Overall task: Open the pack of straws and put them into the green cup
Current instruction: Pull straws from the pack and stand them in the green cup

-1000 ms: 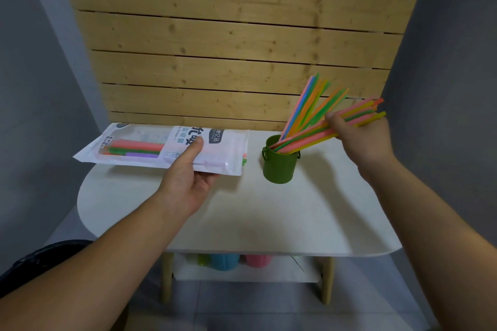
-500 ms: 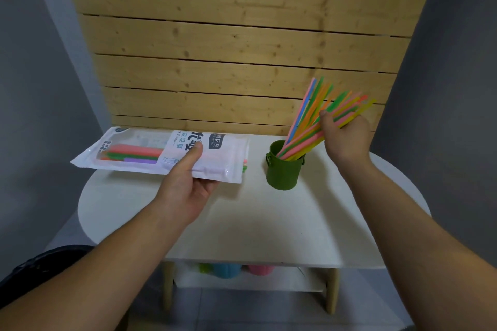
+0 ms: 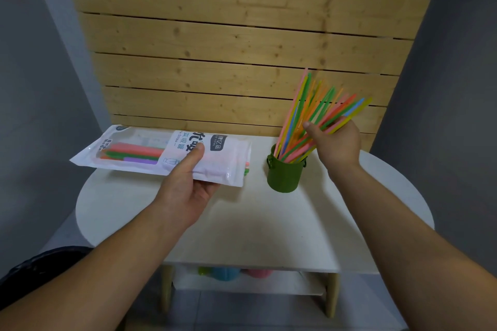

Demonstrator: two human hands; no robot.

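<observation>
A small green cup (image 3: 284, 175) stands on the white table (image 3: 255, 226), right of centre. Several coloured straws (image 3: 301, 113) stand in it, fanned up and to the right. My right hand (image 3: 334, 144) grips a bundle of these straws just above the cup, their lower ends inside it. My left hand (image 3: 188, 183) holds the white straw pack (image 3: 161, 153) flat above the table's left part, thumb on top. A few straws still show through its clear window, and some tips poke from its right end.
A wall of wooden planks (image 3: 242, 62) rises right behind the table. Grey walls close in on both sides. On the shelf under the table sit coloured cups (image 3: 228, 273). A dark object (image 3: 32, 266) lies at the lower left.
My right hand has tilted its straw bundle more upright and lowered it deeper into the cup. The left hand keeps the pack almost still.
</observation>
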